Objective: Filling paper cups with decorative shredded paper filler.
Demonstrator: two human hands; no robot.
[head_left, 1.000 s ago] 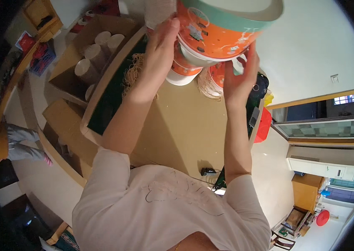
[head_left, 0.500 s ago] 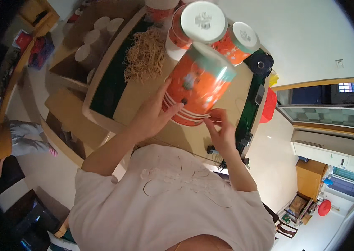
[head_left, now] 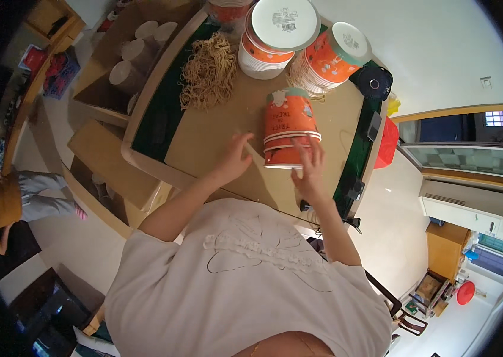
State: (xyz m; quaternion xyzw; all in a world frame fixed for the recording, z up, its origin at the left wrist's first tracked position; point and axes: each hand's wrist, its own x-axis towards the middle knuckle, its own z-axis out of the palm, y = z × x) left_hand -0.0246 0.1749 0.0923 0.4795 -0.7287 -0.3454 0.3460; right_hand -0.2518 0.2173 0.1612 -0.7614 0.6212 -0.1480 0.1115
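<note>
A short nested stack of orange paper tubs (head_left: 290, 128) with green bases stands upside down on the cardboard-topped table in front of me. My right hand (head_left: 311, 169) is at its lower right rim, fingers apart and seemingly touching the side. Just left of the stack, my left hand (head_left: 233, 160) is open and apart from it, holding nothing. Farther back are a taller upturned stack with a white base (head_left: 284, 27) and another orange stack (head_left: 336, 53). Tan strings (head_left: 207, 71) lie in a tangled heap at the left.
Open cardboard boxes (head_left: 115, 163) stand left of the table, one with white paper cylinders (head_left: 125, 76). A dark round object (head_left: 375, 82) and small black devices (head_left: 355, 190) sit along the right edge. A person in grey trousers (head_left: 43, 193) is at far left.
The held tub stack has come down onto the table, and my hands have loosened from it. My left hand has drawn away to the left. More tan strings now show beside the back right stack.
</note>
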